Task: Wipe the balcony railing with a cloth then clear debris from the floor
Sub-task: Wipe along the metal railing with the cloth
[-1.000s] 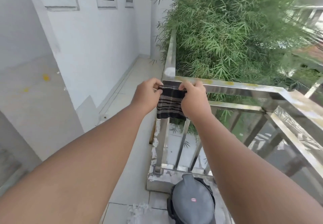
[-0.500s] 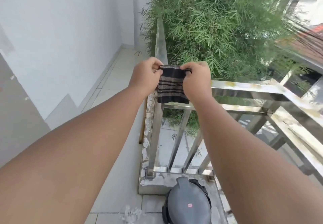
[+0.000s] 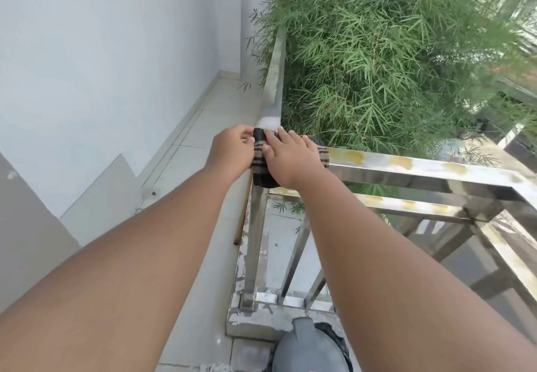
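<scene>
A dark striped cloth (image 3: 259, 165) is draped over the corner of the steel balcony railing (image 3: 406, 165), whose top rail carries yellowish stains. My right hand (image 3: 290, 158) lies flat on top of the cloth, fingers spread, pressing it on the rail. My left hand (image 3: 232, 149) pinches the cloth's left edge at the corner post. Much of the cloth is hidden under my right hand.
A grey lidded bin (image 3: 311, 348) stands on the floor by the railing's base. A thin wooden stick (image 3: 242, 217) leans along the low concrete curb (image 3: 252, 318). White wall (image 3: 116, 66) on the left, tiled floor (image 3: 209, 127) running ahead, bamboo foliage (image 3: 392, 52) beyond the rail. Small white debris (image 3: 209, 367) lies near the bin.
The cloth went from hanging stretched between both hands to lying on the rail corner. My right hand has opened flat over it.
</scene>
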